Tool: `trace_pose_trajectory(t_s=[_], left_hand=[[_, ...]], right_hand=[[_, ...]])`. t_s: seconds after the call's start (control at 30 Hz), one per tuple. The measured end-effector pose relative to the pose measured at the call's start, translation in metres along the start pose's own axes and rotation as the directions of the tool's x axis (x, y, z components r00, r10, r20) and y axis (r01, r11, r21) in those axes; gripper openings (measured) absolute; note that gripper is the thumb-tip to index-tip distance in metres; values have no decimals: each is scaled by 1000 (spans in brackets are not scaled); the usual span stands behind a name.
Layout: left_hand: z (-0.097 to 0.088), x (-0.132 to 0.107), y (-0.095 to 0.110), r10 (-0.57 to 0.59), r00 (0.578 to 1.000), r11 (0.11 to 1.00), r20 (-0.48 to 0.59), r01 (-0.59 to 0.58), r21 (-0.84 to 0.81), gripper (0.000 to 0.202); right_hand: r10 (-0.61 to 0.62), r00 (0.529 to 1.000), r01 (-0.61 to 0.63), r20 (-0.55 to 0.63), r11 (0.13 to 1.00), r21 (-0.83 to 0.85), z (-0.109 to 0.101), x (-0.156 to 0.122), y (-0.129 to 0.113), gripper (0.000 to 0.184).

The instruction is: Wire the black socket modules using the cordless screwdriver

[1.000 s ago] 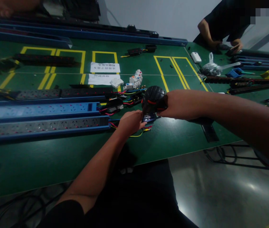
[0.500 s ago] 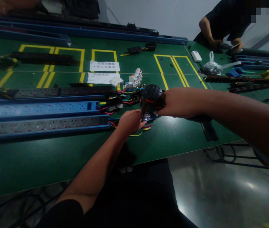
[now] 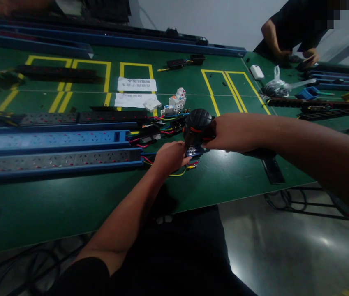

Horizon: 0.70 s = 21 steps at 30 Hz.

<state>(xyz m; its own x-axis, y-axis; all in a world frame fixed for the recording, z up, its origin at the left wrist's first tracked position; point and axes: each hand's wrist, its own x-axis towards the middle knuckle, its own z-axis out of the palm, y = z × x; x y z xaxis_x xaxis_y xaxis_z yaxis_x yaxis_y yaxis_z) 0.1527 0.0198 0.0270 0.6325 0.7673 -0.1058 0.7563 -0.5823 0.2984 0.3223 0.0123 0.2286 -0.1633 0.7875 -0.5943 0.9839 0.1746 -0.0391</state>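
Head view: little changed from a second ago, so my step seems unfinished.
Right hand [image 3: 222,133]: clasped round the black power tool [image 3: 198,121].
Left hand [image 3: 171,156]: by the small metal-topped part [image 3: 192,151] beneath it (grip hidden; I can't tell).

My left forearm [image 3: 131,205] is slanting forward from a dark sleeve [image 3: 83,273]; my left hand [image 3: 169,158] is showing its back, fingers [image 3: 178,146] half hidden, thumb [image 3: 186,161] pointing right. My right forearm [image 3: 279,133] is crossing inward from the right; my right hand [image 3: 222,133], close beside the left, is curling in a grip.
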Motion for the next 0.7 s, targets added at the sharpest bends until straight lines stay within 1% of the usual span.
trace_pose_trajectory(t_s=[0.17, 0.33, 0.47, 0.57, 0.7], left_hand=[[-2, -1, 2, -20, 1000, 1000, -4, 20, 11, 38], [-1, 1, 0, 15, 1000, 1000, -3, -15, 18, 41], [0, 0, 0, 10, 1000, 1000, -23, -10, 12, 46], [-3, -2, 2, 7, 1000, 1000, -22, -7, 4, 49], [-7, -2, 3, 11, 1000, 1000, 11, -11, 20, 51]], right_hand=[[18, 1000, -18, 1, 997, 75, 1, 1, 4, 37], [8, 1000, -8, -5, 997, 75, -1, -3, 2, 45], [12, 1000, -10, -28, 997, 74, 0, -6, 2, 50], [31, 998, -26, -59, 996, 80, 2, -9, 6, 52], [60, 993, -50, -100, 993, 105, 3, -19, 19, 54]])
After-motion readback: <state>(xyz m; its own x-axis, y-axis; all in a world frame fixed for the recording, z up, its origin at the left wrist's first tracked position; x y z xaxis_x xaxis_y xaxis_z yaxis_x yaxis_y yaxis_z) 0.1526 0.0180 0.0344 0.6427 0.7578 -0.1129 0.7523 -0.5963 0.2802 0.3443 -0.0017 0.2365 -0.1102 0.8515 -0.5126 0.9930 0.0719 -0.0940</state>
